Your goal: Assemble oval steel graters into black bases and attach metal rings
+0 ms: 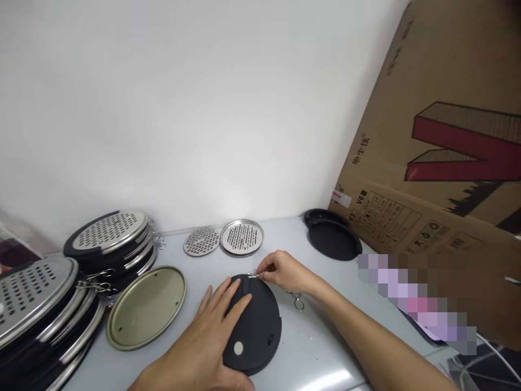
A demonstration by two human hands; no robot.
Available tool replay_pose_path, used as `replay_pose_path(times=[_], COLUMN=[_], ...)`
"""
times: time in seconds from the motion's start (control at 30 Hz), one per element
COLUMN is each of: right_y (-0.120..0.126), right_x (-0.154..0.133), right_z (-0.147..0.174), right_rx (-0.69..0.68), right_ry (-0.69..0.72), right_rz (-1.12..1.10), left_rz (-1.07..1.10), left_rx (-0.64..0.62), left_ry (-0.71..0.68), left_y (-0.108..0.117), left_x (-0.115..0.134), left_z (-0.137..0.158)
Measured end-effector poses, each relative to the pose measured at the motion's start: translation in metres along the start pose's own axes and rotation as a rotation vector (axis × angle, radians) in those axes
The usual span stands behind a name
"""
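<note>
In the head view, a black round plastic disc (260, 317) with a pale round dot lies on the table. My left hand (215, 331) rests over its left side, fingers spread flat across it and the thumb at the near edge. At the disc's far edge, my right hand (280, 270) pinches a small shiny metal piece (252, 275), mostly covered by the fingertips. Right of the disc, a wire ring (299, 303) lies on the table, partly under my right wrist. An olive-green round lid (148, 307) with small holes is left of my left hand.
Stacks of round graters (28, 288) with wire rings stand at left. Behind lie a loose perforated disc (201, 241) and a silver-rimmed grater disc (242, 237). Black round trays (334, 240) sit by a large cardboard box (407, 217). A blurred purple object (415, 298) lies at right.
</note>
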State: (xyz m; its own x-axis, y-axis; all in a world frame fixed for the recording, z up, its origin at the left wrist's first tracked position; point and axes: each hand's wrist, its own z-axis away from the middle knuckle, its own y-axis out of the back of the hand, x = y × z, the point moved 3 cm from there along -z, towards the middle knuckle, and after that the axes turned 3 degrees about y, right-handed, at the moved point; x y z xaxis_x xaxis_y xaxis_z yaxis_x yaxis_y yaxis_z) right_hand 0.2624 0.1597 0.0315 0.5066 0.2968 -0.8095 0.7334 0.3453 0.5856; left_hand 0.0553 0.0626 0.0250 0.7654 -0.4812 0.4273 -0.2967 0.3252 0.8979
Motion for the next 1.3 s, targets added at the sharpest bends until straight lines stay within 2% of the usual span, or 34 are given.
replay_pose_path(times=[0.13, 0.23, 0.37, 0.47, 0.57, 0.7, 0.8, 0.87, 1.07, 1.17, 1.3], right_y=[0.002, 0.004, 0.004, 0.0, -0.002, 0.009, 0.019, 0.022, 0.016, 0.013, 0.015], right_x=[-0.006, -0.009, -0.022, -0.028, -0.032, -0.043, -0.054, -0.061, -0.072, -0.078, -0.092], right_z=[0.003, 0.004, 0.007, 0.01, 0.013, 0.018, 0.025, 0.029, 0.042, 0.053, 0.066], right_rx=[-0.006, -0.023, -0.076, -0.156, -0.248, -0.28, -0.262, -0.253, -0.186, -0.111, 0.035], right_ry=[0.015, -0.014, 0.076, 0.06, 0.08, 0.301, 0.483, 0.544, 0.561, 0.517, 0.611], right_rz=[0.109, 0.079, -0.32, -0.567, -0.699, -0.76, -0.719, -0.671, -0.603, -0.452, -0.062], left_rz=[0.005, -0.015, -0.007, 0.007, 0.021, 0.077, 0.124, 0.152, 0.228, 0.264, 0.311], left_rx=[0.016, 0.023, 0.029, 0.043, 0.077, 0.173, 0.322, 0.449, 0.71, 0.714, 0.652], left_ry=[-0.048, -0.094, -0.108, -0.112, -0.151, -0.227, -0.212, -0.196, -0.197, -0.18, -0.185], left_y=[0.0, 0.003, 0.013, 0.02, 0.025, 0.032, 0.037, 0.04, 0.046, 0.045, 0.041], left_x=[0.001, 0.006, 0.016, 0.023, 0.026, 0.029, 0.027, 0.024, 0.019, 0.02, 0.021], left_z=[0.0, 0.001, 0.005, 0.007, 0.008, 0.011, 0.014, 0.017, 0.023, 0.025, 0.024])
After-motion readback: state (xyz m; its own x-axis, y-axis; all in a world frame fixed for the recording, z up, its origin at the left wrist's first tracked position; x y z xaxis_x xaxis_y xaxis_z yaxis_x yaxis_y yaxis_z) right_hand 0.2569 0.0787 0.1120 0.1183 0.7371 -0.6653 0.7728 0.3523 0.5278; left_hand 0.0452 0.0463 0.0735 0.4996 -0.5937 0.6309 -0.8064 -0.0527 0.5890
